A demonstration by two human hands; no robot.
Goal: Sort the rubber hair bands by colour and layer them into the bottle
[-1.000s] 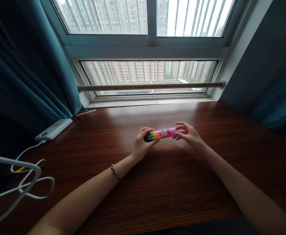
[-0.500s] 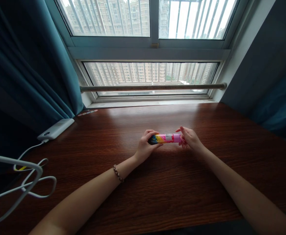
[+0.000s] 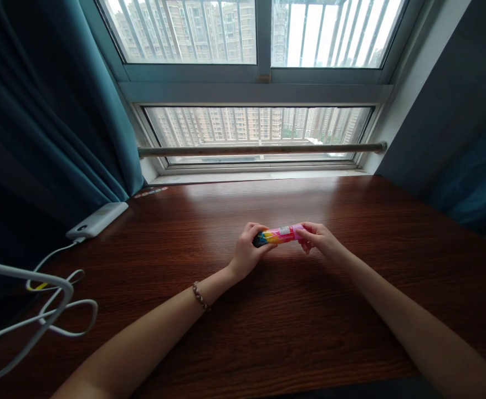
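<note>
A small tube-shaped container (image 3: 279,235) with a pink, yellow and blue wrapper and a white label lies sideways between my hands, just above the wooden table (image 3: 234,332). My left hand (image 3: 247,245) is closed round its dark left end, thumb below and fingers above. At the other end, my right hand (image 3: 316,238) pinches the pink cap (image 3: 297,231) between thumb and fingers. The cap's far edge is hidden by those fingers. A braided bracelet (image 3: 201,296) circles my left wrist.
A white power bank (image 3: 97,220) with a plugged-in white cable (image 3: 55,249) lies at the table's left edge. Cable loops hang at lower left. Beyond the table are a window with a metal rail (image 3: 263,149) and a blue curtain (image 3: 97,111).
My right hand's fingers have closed onto the pink cap, where before they were spread around its end. The container's right end has tilted slightly upward. My left hand keeps its grip.
</note>
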